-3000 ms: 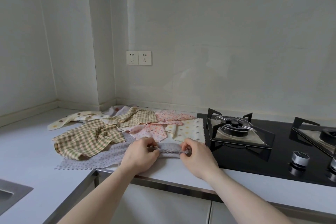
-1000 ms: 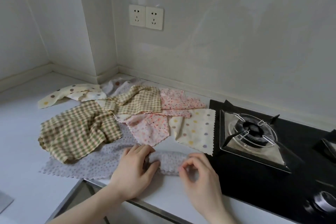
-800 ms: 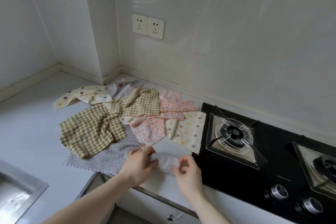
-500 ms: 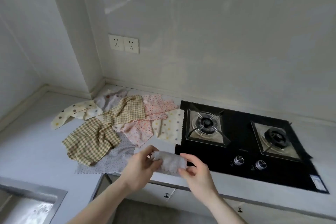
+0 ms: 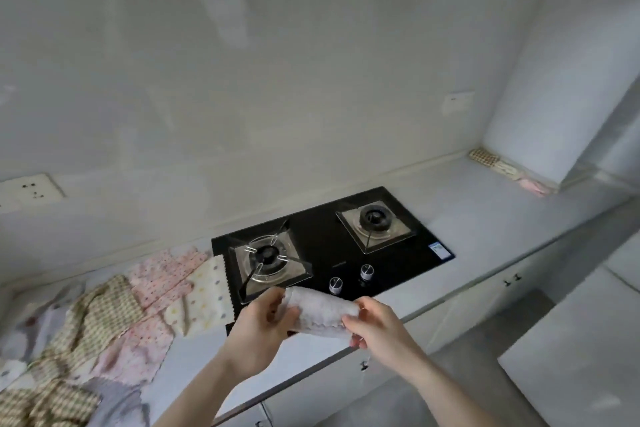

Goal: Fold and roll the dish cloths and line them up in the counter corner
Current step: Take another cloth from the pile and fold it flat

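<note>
With the rolled grey cloth (image 5: 320,314) gripped by left hand (image 5: 265,322) and right hand (image 5: 375,326), we judge it next joins the rolls (image 5: 504,168) in the corner.

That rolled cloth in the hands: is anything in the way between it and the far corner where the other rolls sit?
Only the gas stove lies below that path. The rolled cloth, held by the left hand and right hand, is already above the counter; the stretch toward the finished rolls looks bare.

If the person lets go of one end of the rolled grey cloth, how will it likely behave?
The rolled cloth is soft fabric, gripped at both ends by the left hand and right hand. Released, that end would probably sag and start unrolling. It looks light, since fingertips carry it.
</note>
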